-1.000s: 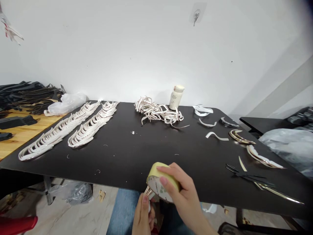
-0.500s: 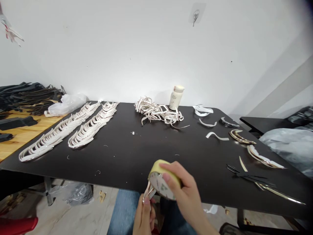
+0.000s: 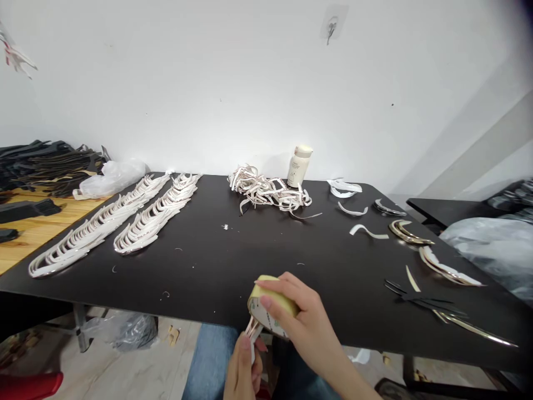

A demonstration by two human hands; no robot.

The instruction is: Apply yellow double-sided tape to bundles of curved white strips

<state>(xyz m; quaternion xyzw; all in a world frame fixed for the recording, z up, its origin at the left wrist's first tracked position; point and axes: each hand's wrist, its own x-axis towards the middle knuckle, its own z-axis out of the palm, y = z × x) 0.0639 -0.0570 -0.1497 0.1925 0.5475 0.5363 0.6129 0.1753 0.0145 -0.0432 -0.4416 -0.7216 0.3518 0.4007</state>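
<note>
At the front edge of the black table, my right hand (image 3: 306,319) is wrapped round a yellowish tape roll (image 3: 270,312). Below and left of it, my left hand (image 3: 245,364) pinches a thin whitish strip with a shiny edge (image 3: 253,329). The strip's upper end meets the lower left side of the roll; whether tape is stuck to it I cannot tell. Two long rows of overlapping pale curved strips (image 3: 89,236) lie on the left of the table. A tangled heap of narrow strips (image 3: 266,189) is at the back middle.
A cream bottle (image 3: 298,166) stands behind the heap by the wall. On the right of the black table (image 3: 233,250) lie curved shiny pieces (image 3: 408,233), white strips (image 3: 368,232) and thin black pieces (image 3: 425,303). Dark strips are stacked on a wooden table (image 3: 75,214) at left.
My right hand and the tape roll have shifted slightly left, and the roll has turned a little. My left hand keeps its pinch on the strip, which has tilted.
</note>
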